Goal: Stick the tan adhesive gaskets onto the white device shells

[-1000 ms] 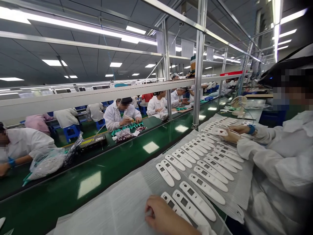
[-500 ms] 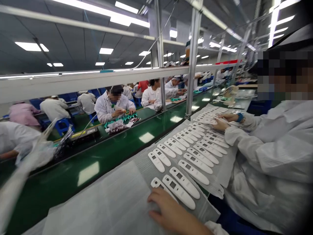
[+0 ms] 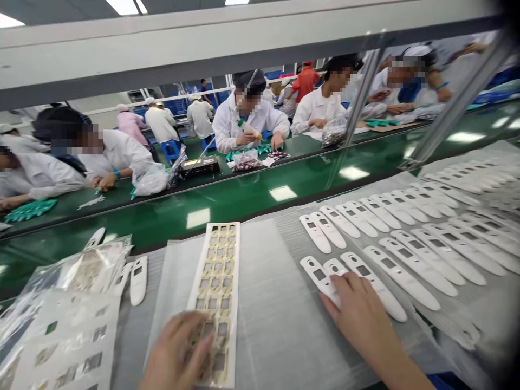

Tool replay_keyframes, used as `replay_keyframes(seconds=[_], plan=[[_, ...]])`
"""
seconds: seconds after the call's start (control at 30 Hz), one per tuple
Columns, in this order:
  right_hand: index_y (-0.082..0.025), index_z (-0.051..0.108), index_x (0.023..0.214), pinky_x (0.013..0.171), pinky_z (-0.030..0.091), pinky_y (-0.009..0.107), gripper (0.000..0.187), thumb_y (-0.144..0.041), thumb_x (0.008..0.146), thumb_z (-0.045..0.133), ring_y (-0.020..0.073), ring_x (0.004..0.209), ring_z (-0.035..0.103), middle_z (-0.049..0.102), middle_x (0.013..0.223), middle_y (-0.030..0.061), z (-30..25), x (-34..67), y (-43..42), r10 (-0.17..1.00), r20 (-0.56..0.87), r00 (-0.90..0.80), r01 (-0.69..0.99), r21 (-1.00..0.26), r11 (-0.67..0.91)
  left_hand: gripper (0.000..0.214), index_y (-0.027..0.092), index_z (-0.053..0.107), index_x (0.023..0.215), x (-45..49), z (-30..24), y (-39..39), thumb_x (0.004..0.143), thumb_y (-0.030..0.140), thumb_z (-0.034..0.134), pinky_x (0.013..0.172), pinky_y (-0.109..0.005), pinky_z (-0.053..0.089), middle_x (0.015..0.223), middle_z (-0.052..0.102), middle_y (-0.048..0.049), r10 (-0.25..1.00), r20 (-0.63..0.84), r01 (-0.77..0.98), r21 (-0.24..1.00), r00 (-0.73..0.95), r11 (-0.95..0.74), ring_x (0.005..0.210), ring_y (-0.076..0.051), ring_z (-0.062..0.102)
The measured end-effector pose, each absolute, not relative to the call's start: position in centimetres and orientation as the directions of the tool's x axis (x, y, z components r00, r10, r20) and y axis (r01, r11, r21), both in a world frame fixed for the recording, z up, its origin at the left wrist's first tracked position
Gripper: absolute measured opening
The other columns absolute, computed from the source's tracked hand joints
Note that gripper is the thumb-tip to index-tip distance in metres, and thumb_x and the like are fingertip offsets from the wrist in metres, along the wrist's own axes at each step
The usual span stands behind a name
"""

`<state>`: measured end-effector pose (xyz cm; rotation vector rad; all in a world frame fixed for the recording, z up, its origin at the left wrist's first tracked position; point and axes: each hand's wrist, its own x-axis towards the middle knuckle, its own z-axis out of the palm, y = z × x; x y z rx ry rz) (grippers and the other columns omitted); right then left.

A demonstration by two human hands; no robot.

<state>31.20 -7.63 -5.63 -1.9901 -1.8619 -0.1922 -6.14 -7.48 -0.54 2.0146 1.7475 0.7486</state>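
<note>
My right hand (image 3: 357,317) lies flat, fingers stretched out, on white plastic casings (image 3: 325,276) laid in rows on a white foam sheet (image 3: 276,325). My left hand (image 3: 176,355) rests with its fingers down on the near end of a long white strip of small square windows (image 3: 215,281). The left fingers look spread, blurred by motion. Many more white casings (image 3: 406,254) run in rows to the right.
A clear plastic bag (image 3: 77,271) and white sheets with square cut-outs (image 3: 60,346) lie at the left, with two loose casings (image 3: 138,279) beside them. A green conveyor belt (image 3: 244,200) runs behind. People in white coats work across the belt. A metal rail (image 3: 203,43) crosses overhead.
The view has swung left and down. The strip, the bag and my left hand came into sight. My right hand stays on the nearest casings.
</note>
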Motion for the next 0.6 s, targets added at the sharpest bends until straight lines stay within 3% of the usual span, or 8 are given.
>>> replay_keyframes(seconds=[0.13,0.2,0.3,0.37,0.5,0.6], plan=[[-0.011,0.064,0.081,0.074,0.048,0.049,0.025,-0.035,0.077,0.066,0.0331,0.081,0.051,0.054,0.086,0.0174,-4.9,31.5,-6.3,0.918,0.381,0.108,0.991,-0.108,-0.072,0.057,0.012,0.054,0.126,-5.6,-0.3,-0.3,0.086,0.052,0.057,0.092,-0.047,0.051,0.117,0.064,-0.0153,0.993,0.035,0.81,0.582,-0.117,0.075,0.105,-0.029,0.062],[-0.013,0.062,0.075,0.072,0.048,0.048,0.023,-0.035,0.076,0.065,0.0328,0.078,0.051,0.054,0.083,0.0166,-4.6,31.4,-6.1,0.92,0.378,0.107,0.994,-0.072,-0.087,0.048,0.014,0.053,0.125,-5.2,-0.8,3.2,0.088,0.044,0.061,0.094,-0.049,0.049,0.125,0.059,-0.013,0.984,-0.007,0.799,0.584,-0.176,0.147,0.109,-0.026,0.06],[-0.015,0.058,0.076,0.073,0.048,0.048,0.021,-0.035,0.075,0.064,0.0335,0.08,0.055,0.057,0.083,0.0168,-3.6,30.6,-6.4,0.914,0.389,0.112,0.994,-0.044,-0.103,0.037,0.016,0.057,0.119,-4.8,-1.4,7.2,0.089,0.037,0.061,0.091,-0.047,0.051,0.12,0.06,-0.0094,0.973,-0.082,0.76,0.611,-0.218,0.221,0.105,-0.023,0.061],[-0.016,0.055,0.083,0.07,0.05,0.044,0.023,-0.036,0.076,0.062,0.0323,0.08,0.06,0.062,0.083,0.0155,-2.6,29.5,-6.8,0.912,0.377,0.161,0.986,-0.112,-0.127,0.031,0.015,0.059,0.113,-4.9,-1.6,8.7,0.09,0.035,0.061,0.085,-0.043,0.054,0.112,0.063,-0.0077,0.966,-0.148,0.716,0.649,-0.211,0.256,0.098,-0.021,0.063],[-0.023,0.05,0.086,0.048,0.046,0.035,0.026,-0.043,0.077,0.062,0.0255,0.056,0.064,0.066,0.067,0.0062,-0.8,25.9,-6.9,0.95,0.226,0.214,0.94,-0.311,-0.138,0.026,0.014,0.061,0.107,-5.2,-1.8,9.1,0.09,0.034,0.061,0.077,-0.037,0.056,0.104,0.064,-0.0058,0.962,-0.224,0.59,0.76,-0.155,0.272,0.088,-0.018,0.064],[-0.024,0.05,0.087,0.046,0.043,0.034,0.021,-0.039,0.078,0.061,0.0255,0.05,0.064,0.065,0.059,0.0043,-0.6,22.5,-6.1,0.975,0.191,0.11,0.952,-0.304,-0.048,0.027,0.014,0.06,0.108,-5.4,-1.6,7.7,0.091,0.034,0.06,0.075,-0.035,0.056,0.102,0.064,-0.0053,0.97,-0.23,0.466,0.852,-0.081,0.24,0.085,-0.017,0.064]])
